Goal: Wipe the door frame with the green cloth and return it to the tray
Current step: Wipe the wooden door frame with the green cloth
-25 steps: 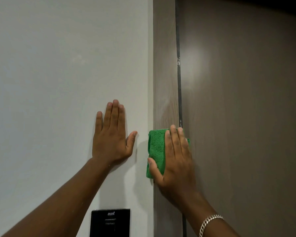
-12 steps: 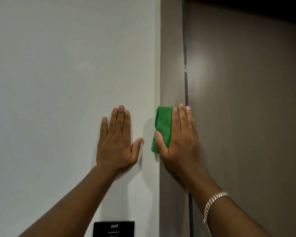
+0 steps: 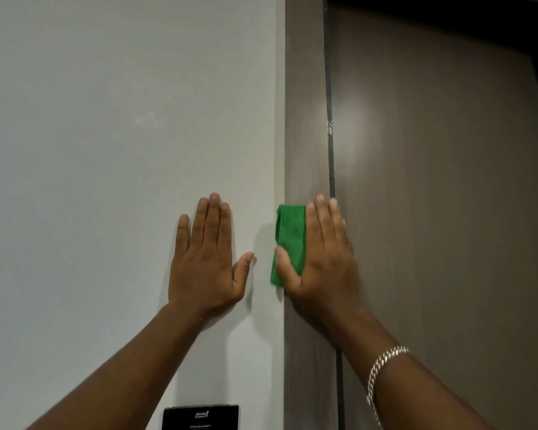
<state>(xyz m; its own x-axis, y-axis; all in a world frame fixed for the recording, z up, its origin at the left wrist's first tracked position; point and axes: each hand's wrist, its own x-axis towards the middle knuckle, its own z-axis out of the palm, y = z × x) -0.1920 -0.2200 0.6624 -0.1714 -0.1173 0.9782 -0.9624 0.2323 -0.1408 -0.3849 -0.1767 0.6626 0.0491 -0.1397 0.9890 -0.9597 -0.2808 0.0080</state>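
A brown wood-grain door frame [image 3: 305, 119] runs vertically between the pale wall and the door. My right hand [image 3: 320, 259] presses a folded green cloth [image 3: 288, 237] flat against the frame, thumb on the cloth's left edge; most of the cloth is hidden under my palm. My left hand [image 3: 205, 259] lies flat and open on the wall just left of the frame, fingers pointing up, holding nothing. No tray is in view.
The brown door [image 3: 432, 212] fills the right side, with a dark gap along the frame. The grey-white wall [image 3: 106, 150] fills the left. A black wall panel [image 3: 201, 417] sits at the bottom edge below my left arm.
My right hand slid the green cloth up the frame from a lower position. My left hand stayed flat on the wall.
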